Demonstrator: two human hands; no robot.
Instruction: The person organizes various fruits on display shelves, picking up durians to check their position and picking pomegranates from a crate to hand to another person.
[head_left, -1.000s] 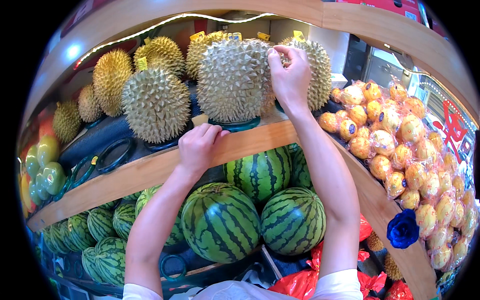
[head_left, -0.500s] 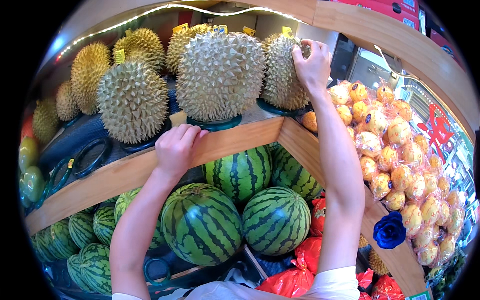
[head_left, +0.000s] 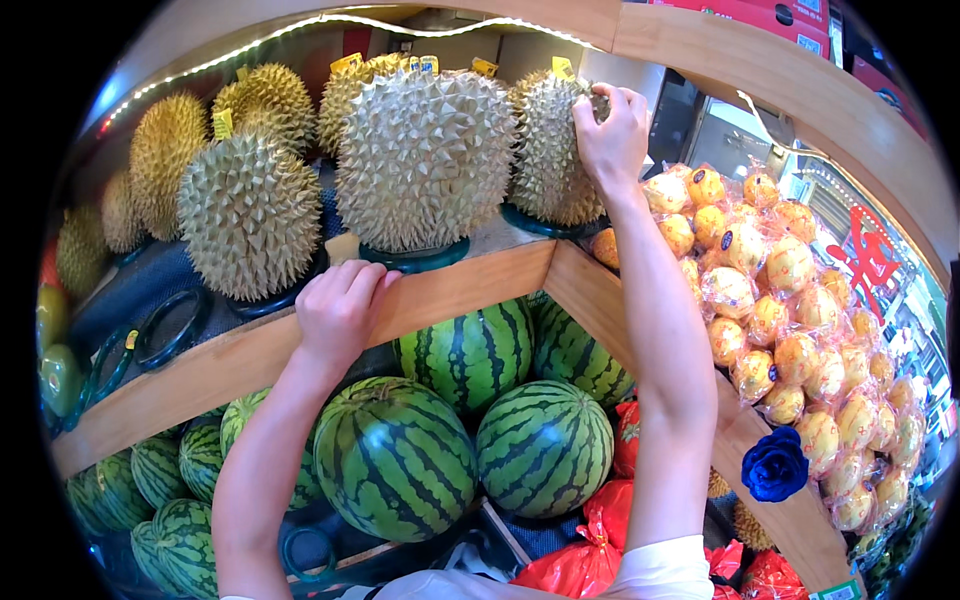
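At the top of the right-hand part of the shelf, my right hand (head_left: 612, 140) has its thumb and fingers curled at the upper right side of a spiky grey-green durian (head_left: 555, 150); the fingertips are partly hidden. My left hand (head_left: 343, 305) is closed over the front wooden ledge (head_left: 470, 290). Just behind its knuckles lies a small beige block-like piece (head_left: 342, 248). A large pale durian (head_left: 425, 155) stands between my hands on a dark green ring (head_left: 415, 260). Another durian (head_left: 250, 215) sits left of it.
More durians (head_left: 168, 160) line the back left, beside spare rings (head_left: 172, 330). Large striped watermelons (head_left: 395, 455) lie below the ledge, near red plastic bags (head_left: 590, 550). Wrapped yellow fruits (head_left: 790, 265) are piled on the right, by a blue artificial rose (head_left: 774, 464). A wooden beam (head_left: 760, 75) runs overhead.
The view has shifted slightly, moving the shelf and fruit a little left and down in the picture. Both hands keep their places at the durian and the ledge.
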